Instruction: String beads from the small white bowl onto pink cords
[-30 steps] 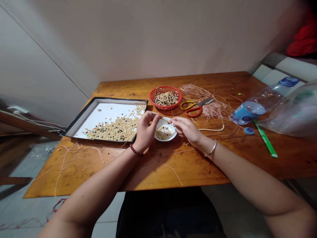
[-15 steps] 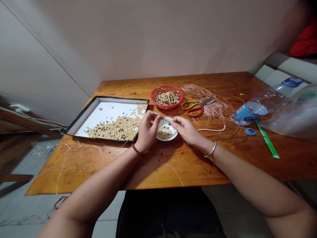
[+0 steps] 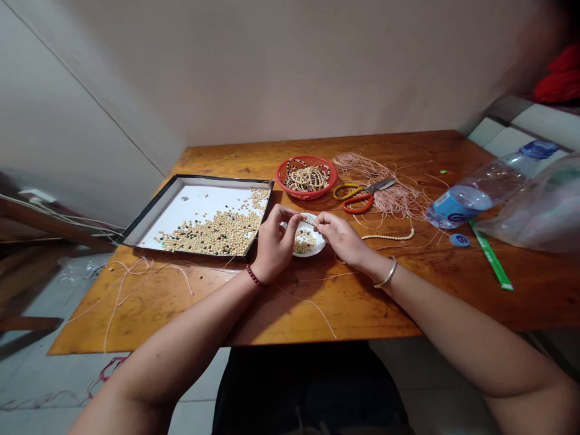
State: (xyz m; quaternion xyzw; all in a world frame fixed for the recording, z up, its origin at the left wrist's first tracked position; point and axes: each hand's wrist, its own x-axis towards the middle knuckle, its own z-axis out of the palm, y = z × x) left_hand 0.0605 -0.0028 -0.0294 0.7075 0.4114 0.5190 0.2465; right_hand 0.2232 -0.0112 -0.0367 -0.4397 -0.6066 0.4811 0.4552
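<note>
Over a small white bowl (image 3: 321,244) of beads, my two hands face each other with a short strand of beads (image 3: 309,222) stretched between the fingertips. My left hand (image 3: 276,243) is closed in a pinch at the strand's left end. At its other end, my right hand (image 3: 339,237) pinches with thumb and forefinger. The thread inside the fingers is too small to make out. Past my right wrist lies a finished-looking row of pale beads (image 3: 390,238) on the table. Loose tan, black and green beads (image 3: 212,232) fill the front of a shallow black-edged tray (image 3: 181,202).
A red basket (image 3: 307,196) of bead strings stands behind the bowl. Scissors (image 3: 365,194) lie against tangled pink thread (image 3: 394,199). To the right are a plastic bottle (image 3: 480,187), a blue cap (image 3: 459,240), a green strip (image 3: 493,257) and a plastic bag (image 3: 539,208).
My left hand has shifted slightly right, closer to my right hand, covering more of the bowl's left side. Less of the bead strand shows between the fingertips.
</note>
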